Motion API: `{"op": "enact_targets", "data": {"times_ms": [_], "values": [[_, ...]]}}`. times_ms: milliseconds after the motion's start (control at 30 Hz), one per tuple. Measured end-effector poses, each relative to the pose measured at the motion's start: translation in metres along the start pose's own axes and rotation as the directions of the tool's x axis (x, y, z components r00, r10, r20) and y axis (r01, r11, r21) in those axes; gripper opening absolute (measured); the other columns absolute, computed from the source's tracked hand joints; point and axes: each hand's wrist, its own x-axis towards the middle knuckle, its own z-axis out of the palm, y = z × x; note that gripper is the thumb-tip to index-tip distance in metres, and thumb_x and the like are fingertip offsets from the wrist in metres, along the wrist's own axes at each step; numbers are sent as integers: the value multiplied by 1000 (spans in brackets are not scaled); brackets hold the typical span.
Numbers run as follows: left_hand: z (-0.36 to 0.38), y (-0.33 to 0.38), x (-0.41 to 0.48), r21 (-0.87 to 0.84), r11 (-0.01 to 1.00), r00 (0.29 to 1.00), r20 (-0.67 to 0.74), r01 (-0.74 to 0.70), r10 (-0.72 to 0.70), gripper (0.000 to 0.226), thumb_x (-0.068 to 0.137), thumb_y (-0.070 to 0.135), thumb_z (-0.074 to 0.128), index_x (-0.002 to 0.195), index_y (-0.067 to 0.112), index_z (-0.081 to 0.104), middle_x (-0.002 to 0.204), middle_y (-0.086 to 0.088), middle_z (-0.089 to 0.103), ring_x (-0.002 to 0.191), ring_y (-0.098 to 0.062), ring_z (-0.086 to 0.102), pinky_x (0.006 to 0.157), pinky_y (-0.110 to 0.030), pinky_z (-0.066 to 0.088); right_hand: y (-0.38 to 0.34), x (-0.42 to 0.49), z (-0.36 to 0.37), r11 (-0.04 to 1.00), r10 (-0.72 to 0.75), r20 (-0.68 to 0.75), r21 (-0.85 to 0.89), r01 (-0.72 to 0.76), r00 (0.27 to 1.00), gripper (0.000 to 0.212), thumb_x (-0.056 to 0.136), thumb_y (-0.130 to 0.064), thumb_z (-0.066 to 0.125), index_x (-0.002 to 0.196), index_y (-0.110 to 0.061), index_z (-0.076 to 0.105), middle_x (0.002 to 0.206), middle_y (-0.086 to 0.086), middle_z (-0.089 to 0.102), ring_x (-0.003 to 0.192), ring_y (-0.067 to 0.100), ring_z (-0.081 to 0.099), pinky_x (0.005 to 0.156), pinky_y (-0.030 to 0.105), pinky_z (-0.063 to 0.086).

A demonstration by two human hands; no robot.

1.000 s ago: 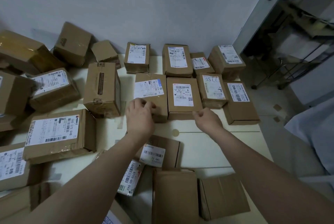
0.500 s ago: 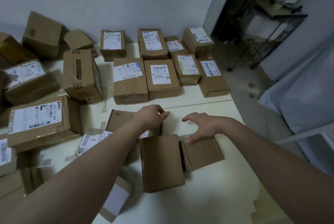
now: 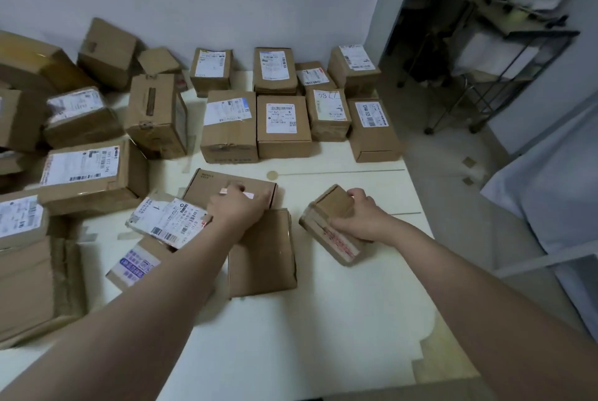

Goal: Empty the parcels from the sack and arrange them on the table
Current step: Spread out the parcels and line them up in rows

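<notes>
Many brown cardboard parcels lie on the white table (image 3: 323, 319). My right hand (image 3: 362, 217) grips a small parcel with red tape (image 3: 326, 225), tilted up on one edge right of centre. My left hand (image 3: 238, 211) rests on a flat brown parcel (image 3: 223, 187) and seems to grip its near edge. Just in front lies a plain parcel (image 3: 262, 255), partly under my left forearm. To its left sit a labelled flat parcel (image 3: 168, 221) and one with a purple label (image 3: 134, 266). Two neat rows of labelled parcels (image 3: 281, 123) stand at the back by the wall. No sack is in view.
Larger boxes (image 3: 94, 170) crowd the table's left side up to the wall. The table's right edge runs past the right-hand row (image 3: 372, 128). Beyond it are floor, a metal wheeled rack (image 3: 504, 54) and a pale cloth-covered object (image 3: 556, 193).
Both hands came back from the rear row to the near parcels. My right hand closed on the small red-taped parcel and tipped it up. My left hand settled on the flat parcel.
</notes>
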Motion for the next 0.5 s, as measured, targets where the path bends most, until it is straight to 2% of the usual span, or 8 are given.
{"op": "enact_targets", "data": {"times_ms": [67,100,200,267,300,333,433,500], "values": [[9,-2,-9,-42,999,1000,19,22,-21,78,75,70,58,139,28,44,140,-18,40,129,-35,40,107,-47,38,6,-4,0,992,26,13,126,-27,1000,86,76,-59,64,146,-28,24,134,3,41,117,22,50,82,35,50],[13,-1,-14,-94,995,999,39,24,-21,79,73,71,59,139,29,44,139,-16,40,127,-34,43,107,-45,40,10,-5,1,980,44,37,191,-50,998,86,74,-64,61,145,-29,27,135,2,43,116,22,52,83,37,53],[20,2,-23,-386,921,991,135,56,-4,78,68,58,67,137,28,46,126,-7,58,113,-23,58,103,-40,45,21,-11,6,890,115,154,423,-171,981,70,78,-63,55,134,-22,41,120,6,60,99,27,65,71,47,61],[19,0,-25,-597,798,970,234,86,71,43,83,26,66,122,12,55,102,-5,66,94,-15,63,96,-29,47,27,-17,5,759,166,193,602,-250,967,57,86,-59,50,126,-18,50,106,9,69,89,29,70,63,42,60],[18,-1,-28,-652,752,953,279,99,116,20,86,11,62,105,5,60,94,-6,66,88,-15,64,91,-25,47,30,-20,2,718,176,190,647,-258,966,52,88,-59,49,119,-17,56,101,9,71,87,29,70,62,41,60],[18,-1,-32,-660,745,937,313,100,152,9,86,2,61,95,1,63,93,-8,68,90,-18,66,91,-25,48,32,-22,-1,686,180,186,680,-258,966,48,90,-58,47,110,-17,61,96,9,72,86,28,69,64,40,60],[23,2,-41,-578,814,911,361,51,199,12,84,-6,65,95,-1,66,108,-15,70,110,-30,64,101,-34,47,38,-24,-8,606,174,184,754,-252,968,44,91,-57,48,92,-17,67,86,8,72,85,30,67,72,44,60],[24,10,-46,-619,784,900,365,43,239,29,87,-5,63,114,5,62,112,-11,68,109,-27,62,94,-31,47,40,-25,-11,508,173,199,821,-261,965,41,94,-53,49,93,-16,67,91,11,71,88,32,66,74,48,59]]}}
